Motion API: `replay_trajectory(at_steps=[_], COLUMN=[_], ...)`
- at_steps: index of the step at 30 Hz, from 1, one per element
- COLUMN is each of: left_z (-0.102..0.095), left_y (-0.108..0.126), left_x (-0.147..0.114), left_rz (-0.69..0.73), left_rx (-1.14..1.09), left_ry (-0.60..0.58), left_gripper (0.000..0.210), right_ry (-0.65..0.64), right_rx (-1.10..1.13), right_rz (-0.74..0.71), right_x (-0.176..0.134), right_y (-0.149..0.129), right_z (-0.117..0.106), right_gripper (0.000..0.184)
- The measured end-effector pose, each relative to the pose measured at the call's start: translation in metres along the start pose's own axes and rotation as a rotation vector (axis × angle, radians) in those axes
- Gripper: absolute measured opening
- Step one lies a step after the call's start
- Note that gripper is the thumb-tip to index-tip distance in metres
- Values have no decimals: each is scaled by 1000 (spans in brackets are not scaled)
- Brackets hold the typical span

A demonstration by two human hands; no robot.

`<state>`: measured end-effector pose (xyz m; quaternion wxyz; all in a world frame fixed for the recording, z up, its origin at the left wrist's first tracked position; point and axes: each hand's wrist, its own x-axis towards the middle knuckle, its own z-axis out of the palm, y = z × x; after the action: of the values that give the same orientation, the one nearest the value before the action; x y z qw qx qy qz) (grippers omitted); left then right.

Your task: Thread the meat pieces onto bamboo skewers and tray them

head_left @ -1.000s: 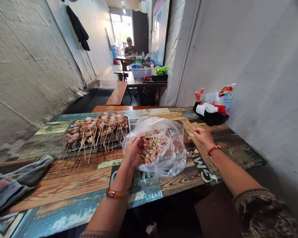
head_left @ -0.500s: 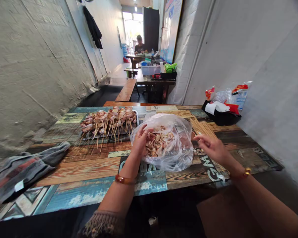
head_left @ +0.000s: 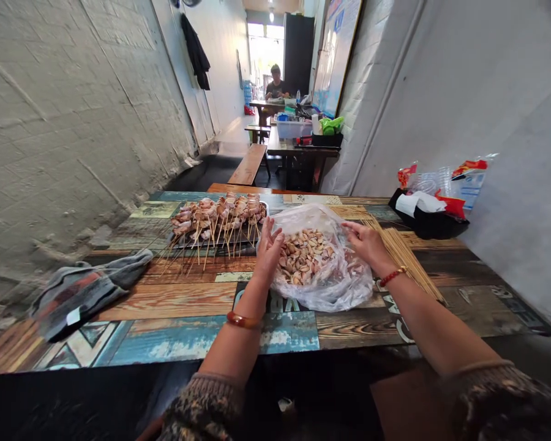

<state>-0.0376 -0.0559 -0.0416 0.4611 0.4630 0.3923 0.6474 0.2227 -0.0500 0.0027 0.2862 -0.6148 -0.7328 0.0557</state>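
Loosely heaped, pinkish-tan cloves (head_left: 305, 252) lie in a crumpled, see-through bag (head_left: 326, 299).

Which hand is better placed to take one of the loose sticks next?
Right, I'd judge. The right hand is close beside the sticks; the left hand is at the left side of the bag, which lies between it and them.

Garlic (head_left: 303, 256) in bag (head_left: 340, 298); skewers (head_left: 411, 260) beside
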Motion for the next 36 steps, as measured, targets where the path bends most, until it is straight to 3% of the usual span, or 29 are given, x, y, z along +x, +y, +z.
replay_trajectory(at_steps=[3, 7, 13, 16, 20, 22, 27, 31, 36], left_z=[-1, -3, -3, 0, 7, 10, 19, 30, 40], left_y=[-1, -2, -11, -13, -8, -5, -5, -13, -26], left_x=[0, 0, 1, 6, 25, 37, 67, 81, 87], left_rz=[41, 64, 54, 64, 112, 129, 38, -106, -209], left_rx=[110, 272, 441, 560, 804, 958, 1183, 1146, 965], left_ry=[-10, 11, -12, -18, -70, -113, -229, -191, -168], left_gripper=[69, 66, 68, 67, 66, 66, 65, 55, 17], right_ry=[-53, -152, -366, -301, -135, -56, -40, -39, -51], right_rx=[29, 150, 696, 819, 767, 675, 713, 696, 648], right_rz=[10, 37, 88, 57, 44, 63, 105, 112, 68], right_x=[4, -21, -61, -47, -5, 13, 33, 35, 31], right_y=[0, 6, 12, 5, 2, 9, 40, 46, 34], right_z=[4, 4, 1, 13, 42, 58, 88, 94, 92], right_gripper=[38, 35, 45, 49, 49, 44, 44, 42, 32])
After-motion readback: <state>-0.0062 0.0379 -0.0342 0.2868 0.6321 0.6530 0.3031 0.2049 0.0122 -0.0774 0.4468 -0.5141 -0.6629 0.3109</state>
